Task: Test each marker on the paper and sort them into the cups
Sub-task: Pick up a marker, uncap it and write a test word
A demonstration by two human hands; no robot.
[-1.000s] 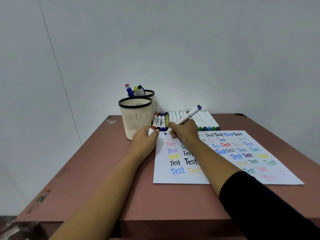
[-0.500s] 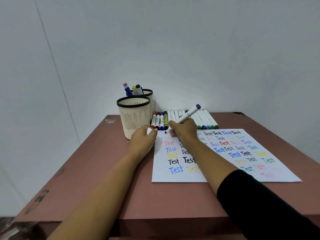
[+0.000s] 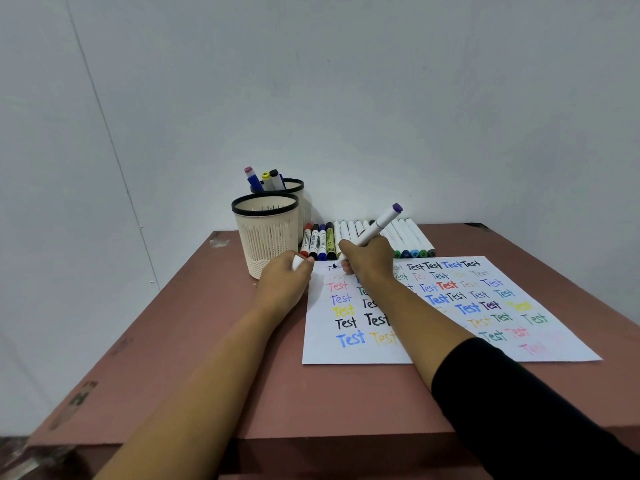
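So R hand (image 3: 367, 259): marker (image 3: 379, 223) on paper (image 3: 322, 351); L (image 3: 284, 282): cap (image 3: 297, 262).

"Test" repeats in many colours across the paper (image 3: 433, 344); marker labels unreadable.

We count one paper (image 3: 322, 353). Off its far left corner stand two cups, the near cup (image 3: 266, 237) and the far cup (image 3: 294, 186), and at least three marker tops (image 3: 266, 176) show in the far one. Along the paper's far edge lie four thick markers (image 3: 318, 241), plus white markers (image 3: 408, 237) that are partly hidden. Over the paper, the right hand (image 3: 367, 259) holds one purple-ended marker (image 3: 379, 224) and the left hand (image 3: 284, 282) holds one white cap (image 3: 298, 262).
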